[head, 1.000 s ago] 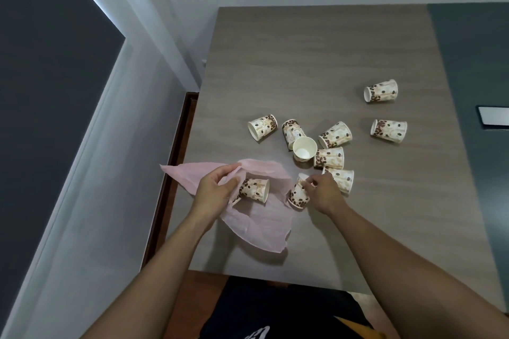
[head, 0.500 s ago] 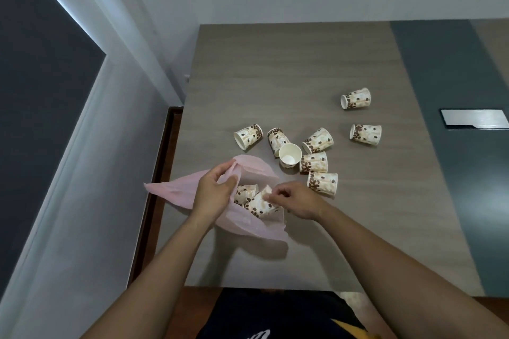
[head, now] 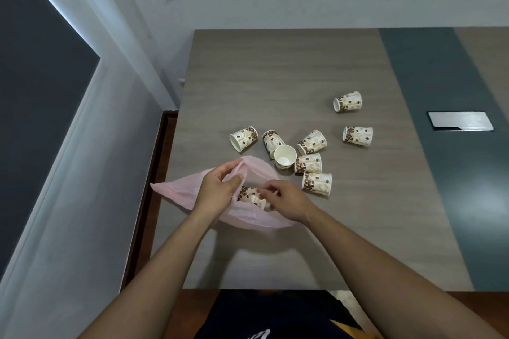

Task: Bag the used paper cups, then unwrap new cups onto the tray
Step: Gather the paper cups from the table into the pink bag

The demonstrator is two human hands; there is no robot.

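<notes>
Near the worktop's (head: pixel 275 77) left edge: pink bag (head: pixel 176 190), lying flat with one corner hanging past that edge. Left hand (head: pixel 217 190) pinching the bag's upper lip, fingers clenched on the plastic, mouth held open. Inside the mouth: one patterned cup (head: pixel 249 195), plus a second just pushed in beside it; a second ago that one lay outside on the worktop. Right hand (head: pixel 286 201) now at the bag mouth, fingers (head: pixel 268 191) curled at the newly bagged cup; grasping or already letting go, cannot tell. So two cups bagged. Right of the bag, toward mid-worktop: cluster of six loose cups (head: pixel 311 162), five on their sides, one upright cup (head: pixel 285 157) among them. Further right, toward the dark strip: two more toppled cups (head: pixel 357 136), well apart from the cluster. Eight left to bag. No tray, no wrapped new cups visible. Bagging stage early; likely next pick the cup nearest the right hand.
</notes>
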